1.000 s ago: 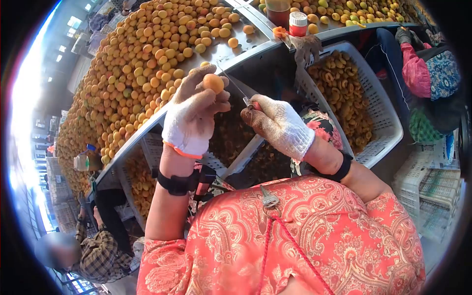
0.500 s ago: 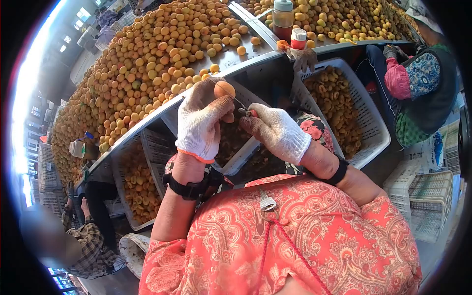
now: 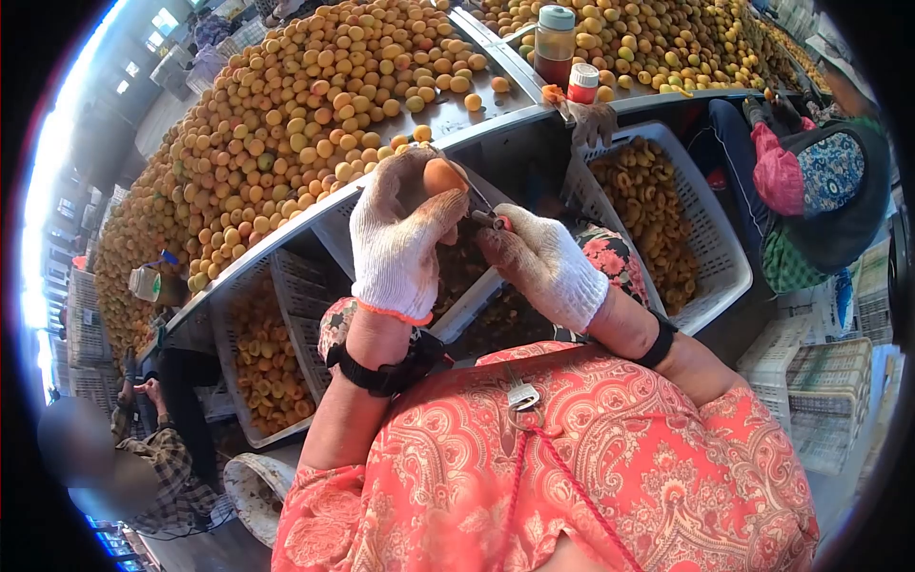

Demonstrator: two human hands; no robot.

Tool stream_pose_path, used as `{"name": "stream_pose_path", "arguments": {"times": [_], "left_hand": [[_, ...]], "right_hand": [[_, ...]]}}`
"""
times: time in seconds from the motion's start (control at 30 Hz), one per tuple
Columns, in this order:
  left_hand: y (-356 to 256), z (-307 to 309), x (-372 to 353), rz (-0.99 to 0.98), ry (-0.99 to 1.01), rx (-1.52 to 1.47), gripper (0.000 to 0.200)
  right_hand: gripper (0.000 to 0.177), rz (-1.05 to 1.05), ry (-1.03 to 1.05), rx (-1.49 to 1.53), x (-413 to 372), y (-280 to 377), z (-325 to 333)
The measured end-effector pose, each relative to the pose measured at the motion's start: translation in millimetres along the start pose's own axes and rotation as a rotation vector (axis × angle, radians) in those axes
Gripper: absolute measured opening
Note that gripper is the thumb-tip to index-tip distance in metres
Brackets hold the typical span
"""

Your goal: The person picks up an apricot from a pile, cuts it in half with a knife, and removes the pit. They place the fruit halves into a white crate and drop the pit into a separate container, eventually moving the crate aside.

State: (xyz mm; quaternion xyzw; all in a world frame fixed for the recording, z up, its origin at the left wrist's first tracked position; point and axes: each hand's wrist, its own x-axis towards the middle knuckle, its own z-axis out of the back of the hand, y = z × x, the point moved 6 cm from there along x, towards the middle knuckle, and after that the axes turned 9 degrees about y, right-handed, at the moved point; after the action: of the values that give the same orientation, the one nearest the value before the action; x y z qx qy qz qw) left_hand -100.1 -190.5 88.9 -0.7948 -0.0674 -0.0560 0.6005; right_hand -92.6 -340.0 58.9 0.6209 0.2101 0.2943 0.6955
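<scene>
My left hand [image 3: 396, 238], in a white knit glove stained brown at the fingers, is closed around an orange apricot [image 3: 443, 176]. Against the fruit's right side lies the thin blade of a small knife [image 3: 484, 202]. Its handle, with a bit of red showing, sits in the closed fingers of my gloved right hand [image 3: 548, 259]. Both hands are held up in front of my chest, near the metal edge of the sorting table [image 3: 272, 253]. A big heap of whole apricots [image 3: 276, 143] covers the table beyond them.
White crates of cut apricot pieces stand below on the right [image 3: 710, 214] and left [image 3: 246, 419]. A jar with dark liquid [image 3: 554, 48] and a red bottle [image 3: 583, 86] stand on the table edge. People sit at right [image 3: 829, 191] and left [image 3: 157, 467]. A bucket [image 3: 255, 491] is lower left.
The knife blade has shifted from across the apricot's front to its right side, and the fruit has turned in my left hand. Both hands sit slightly farther right and lower in view.
</scene>
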Motion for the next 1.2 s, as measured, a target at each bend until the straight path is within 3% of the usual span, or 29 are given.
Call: {"name": "stream_pose_path", "arguments": {"times": [0.3, 0.4, 0.67, 0.73, 0.8, 0.87, 0.97, 1.0, 1.1, 1.17, 1.2], "left_hand": [[0.4, 2.6, 0.5, -0.004, 0.06, -0.148, 0.039], [-2.7, 4.6, 1.6, -0.004, 0.081, -0.065, 0.04], [5.3, 4.2, -0.5, 0.037, 0.016, -0.202, 0.037], [14.7, 3.1, 1.9, 0.032, -0.051, -0.261, 0.03], [28.8, 8.9, 1.7, 0.054, -0.103, -0.357, 0.032], [36.9, 15.9, 3.4, 0.066, -0.151, -0.245, 0.037], [19.2, 8.1, 4.3, -0.016, -0.07, -0.067, 0.03], [19.7, 7.5, 3.4, -0.122, -0.067, 0.101, 0.028], [31.9, 10.6, 1.0, -0.168, -0.006, 0.105, 0.03], [59.2, 16.8, -0.9, 0.056, -0.15, -0.306, 0.034], [57.0, 13.9, -1.6, 0.06, -0.145, -0.304, 0.034]], "right_hand": [[0.032, -0.013, 0.081, 0.023, 2.7, -3.0, -2.7], [0.034, -0.028, 0.091, 0.017, 3.6, -1.2, -6.0], [0.03, -0.017, 0.0, -0.044, 8.8, -8.7, -12.2], [0.026, 0.086, -0.106, -0.224, 14.0, -15.6, -11.3], [0.025, 0.022, -0.135, -0.471, 16.5, -11.7, -15.1], [0.028, -0.008, -0.133, -0.476, 16.5, -11.8, -16.6], [0.028, 0.036, -0.175, -0.386, 14.2, -11.7, -17.1], [0.029, 0.01, -0.157, -0.327, 13.2, -10.8, -16.4], [0.029, 0.005, -0.146, -0.386, 10.4, -13.7, -20.0], [0.029, 0.001, -0.163, -0.445, 12.8, -17.4, -20.5], [0.029, -0.013, -0.168, -0.49, 11.8, -15.3, -21.8]]}}
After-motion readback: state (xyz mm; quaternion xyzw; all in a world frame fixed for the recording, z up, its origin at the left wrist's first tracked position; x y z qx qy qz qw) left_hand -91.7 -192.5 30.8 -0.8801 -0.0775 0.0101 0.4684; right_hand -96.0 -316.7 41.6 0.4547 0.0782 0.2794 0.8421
